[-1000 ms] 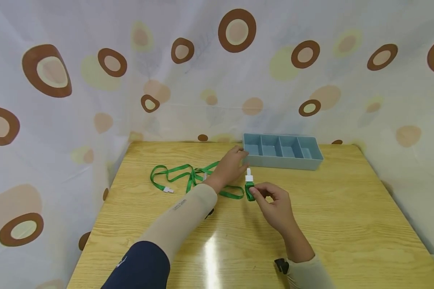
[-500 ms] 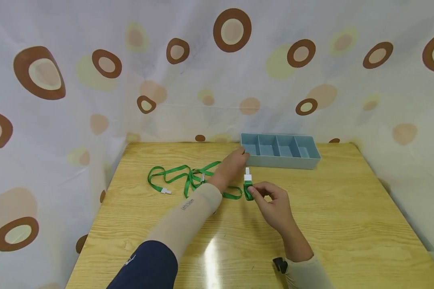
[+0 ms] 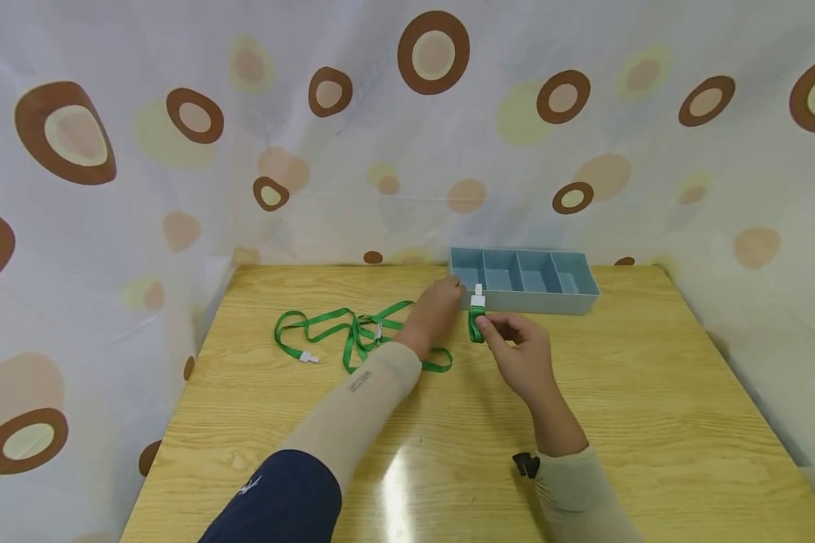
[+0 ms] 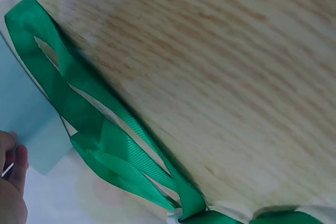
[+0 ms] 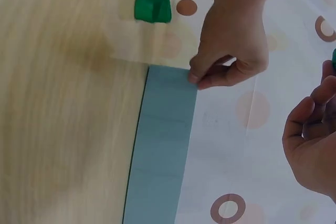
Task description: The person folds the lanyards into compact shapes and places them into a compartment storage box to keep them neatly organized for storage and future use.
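Note:
My right hand pinches a rolled green lanyard with a white clip on top, held just above the table in front of the blue tray. In the right wrist view, the curled fingers of that hand show at the right edge. My left hand is at the tray's near left corner. The right wrist view shows the left hand pinching the corner of the tray. The tray has several compartments, and nothing shows in them.
Loose green lanyards lie tangled on the wooden table left of my left arm, with a white clip at one end. A green ribbon lies beside the tray corner. A spotted curtain encloses the table.
My right hand has carried the rolled lanyard away from me, up to the tray's front wall. The left hand has stayed at the tray's corner.

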